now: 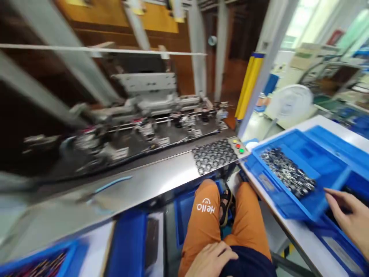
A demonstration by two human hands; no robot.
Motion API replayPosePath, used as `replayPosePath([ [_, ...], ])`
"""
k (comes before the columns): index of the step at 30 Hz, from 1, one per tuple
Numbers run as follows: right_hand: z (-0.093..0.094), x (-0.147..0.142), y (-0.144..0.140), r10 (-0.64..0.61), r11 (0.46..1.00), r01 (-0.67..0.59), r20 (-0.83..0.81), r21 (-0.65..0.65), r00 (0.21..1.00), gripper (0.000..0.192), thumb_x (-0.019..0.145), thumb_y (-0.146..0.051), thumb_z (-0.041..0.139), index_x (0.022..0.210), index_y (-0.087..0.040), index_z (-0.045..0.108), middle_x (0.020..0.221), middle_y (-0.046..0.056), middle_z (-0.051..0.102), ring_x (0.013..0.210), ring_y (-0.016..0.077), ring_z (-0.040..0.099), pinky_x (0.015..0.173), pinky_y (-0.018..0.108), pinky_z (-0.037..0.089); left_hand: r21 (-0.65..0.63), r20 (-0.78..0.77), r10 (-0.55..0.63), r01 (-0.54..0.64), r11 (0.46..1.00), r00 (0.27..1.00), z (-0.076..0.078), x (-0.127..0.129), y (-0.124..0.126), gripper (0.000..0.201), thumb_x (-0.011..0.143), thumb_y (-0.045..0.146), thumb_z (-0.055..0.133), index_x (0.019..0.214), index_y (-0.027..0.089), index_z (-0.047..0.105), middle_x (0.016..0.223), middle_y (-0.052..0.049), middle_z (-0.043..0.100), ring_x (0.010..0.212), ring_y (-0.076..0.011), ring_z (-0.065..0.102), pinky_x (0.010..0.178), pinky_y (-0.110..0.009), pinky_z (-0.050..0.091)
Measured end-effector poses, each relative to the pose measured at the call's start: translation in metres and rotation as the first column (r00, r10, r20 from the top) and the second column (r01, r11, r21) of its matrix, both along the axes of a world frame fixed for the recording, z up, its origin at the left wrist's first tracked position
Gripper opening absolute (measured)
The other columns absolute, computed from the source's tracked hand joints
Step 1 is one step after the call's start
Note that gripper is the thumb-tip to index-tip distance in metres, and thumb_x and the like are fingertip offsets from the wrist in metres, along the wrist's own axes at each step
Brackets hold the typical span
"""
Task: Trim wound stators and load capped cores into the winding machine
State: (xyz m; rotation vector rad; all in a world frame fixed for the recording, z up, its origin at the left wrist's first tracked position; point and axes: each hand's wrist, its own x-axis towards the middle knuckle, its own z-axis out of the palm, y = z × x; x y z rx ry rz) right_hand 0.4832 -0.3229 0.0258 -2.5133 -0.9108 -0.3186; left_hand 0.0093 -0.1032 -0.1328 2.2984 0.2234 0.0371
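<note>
Our right hand (350, 215) touches the blue tray (291, 200) of small metal rings (288, 173) at the counter's (302, 236) edge, grip wide, holding nothing; left hand (211, 261) rests loosely on our lap

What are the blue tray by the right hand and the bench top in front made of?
Blue tray: looks like moulded plastic, uniform matte colour, thick rim. Bench top: likely brushed steel, grey with a soft sheen. Right hand touches the tray's corner.

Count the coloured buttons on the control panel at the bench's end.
3: the buttons sit in a short row on the panel, yellow farthest, red in the middle, green nearest. Blur may hide others.
</note>
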Motion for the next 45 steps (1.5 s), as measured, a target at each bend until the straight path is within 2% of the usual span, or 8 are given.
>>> replayPosePath([
  [5,-0.032,0.058,-0.053,-0.075,0.956,0.050,-0.075,-0.291,0.994,0.051,0.105,-0.057,0.061,0.115,-0.013,0.085,0.113,0.026,0.083,0.099,0.0414,0.082,0.092,0.055,0.062,-0.075,0.068,-0.177,0.182,0.981,0.982,0.055,0.041,0.051,0.044,0.109,0.043,0.080,0.152,0.038,0.070,0.149,-0.005,0.082,0.132,-0.0257,0.083,0.112,-0.031,0.066],
  [9,-0.076,0.063,-0.065,0.053,0.913,-0.112,-0.158,-0.391,0.986,0.052,0.107,-0.054,0.067,0.138,-0.014,0.080,0.130,0.023,0.082,0.112,0.0378,0.078,0.108,0.049,0.061,-0.034,0.170,-0.030,0.036,0.999,0.985,0.104,0.099,0.070,0.045,0.112,0.033,0.073,0.155,0.044,0.072,0.158,-0.004,0.079,0.140,-0.0265,0.081,0.117,-0.033,0.068],
  [18,-0.105,0.066,-0.067,0.187,0.891,-0.221,-0.121,-0.398,0.975,0.042,0.114,-0.055,0.065,0.134,-0.018,0.069,0.129,0.020,0.070,0.117,0.0411,0.066,0.104,0.060,0.064,0.189,0.240,0.067,-0.115,0.975,0.969,0.194,0.316,0.118,0.028,0.117,0.047,0.070,0.137,0.030,0.079,0.136,-0.007,0.085,0.123,-0.0289,0.083,0.112,-0.048,0.068],
  [21,-0.098,0.059,-0.061,0.212,0.888,-0.248,-0.133,-0.387,0.968,0.035,0.114,-0.048,0.068,0.133,-0.019,0.066,0.124,0.017,0.069,0.114,0.0401,0.066,0.101,0.060,0.066,0.276,0.010,-0.182,0.173,0.945,0.983,0.185,0.396,0.112,0.026,0.117,0.040,0.069,0.138,0.026,0.077,0.136,-0.007,0.083,0.121,-0.0292,0.082,0.109,-0.049,0.067],
  [25,-0.083,0.048,-0.054,0.222,0.878,-0.265,-0.150,-0.399,0.963,0.028,0.112,-0.042,0.072,0.127,-0.020,0.064,0.117,0.014,0.068,0.110,0.0398,0.067,0.087,0.056,0.068,0.342,-0.331,-0.505,0.601,0.723,0.797,0.148,0.468,0.073,0.036,0.106,0.032,0.086,0.138,0.021,0.077,0.133,-0.010,0.083,0.118,-0.0350,0.084,0.102,-0.049,0.068],
  [35,-0.064,0.016,-0.039,0.152,0.873,-0.239,-0.227,-0.425,0.962,0.026,0.107,-0.035,0.076,0.122,-0.021,0.061,0.114,0.013,0.070,0.108,0.0384,0.076,0.087,0.052,0.069,0.408,-0.287,-0.517,0.591,0.696,0.807,0.099,0.550,0.028,0.101,0.087,0.059,0.100,0.167,0.017,0.054,0.159,-0.021,0.062,0.123,-0.0399,0.078,0.102,-0.050,0.066],
  [39,-0.058,0.001,-0.037,0.096,0.878,-0.236,-0.329,-0.417,0.939,0.022,0.108,-0.030,0.069,0.125,-0.021,0.059,0.116,0.011,0.071,0.099,0.0337,0.080,0.079,0.045,0.066,0.417,-0.271,-0.593,0.647,0.638,0.759,0.088,0.547,0.014,0.117,0.068,0.049,0.111,0.166,0.019,0.053,0.165,-0.022,0.058,0.146,-0.0460,0.064,0.111,-0.051,0.062],
  [45,-0.056,0.009,-0.038,0.016,0.897,-0.222,-0.474,-0.382,0.880,0.030,0.105,-0.018,0.064,0.134,-0.021,0.059,0.123,0.011,0.076,0.091,0.0292,0.084,0.080,0.039,0.062,0.425,-0.254,-0.594,0.640,0.640,0.763,0.073,0.525,0.001,0.114,0.083,0.041,0.103,0.174,0.015,0.040,0.173,-0.030,0.051,0.151,-0.0504,0.059,0.115,-0.055,0.060],
])
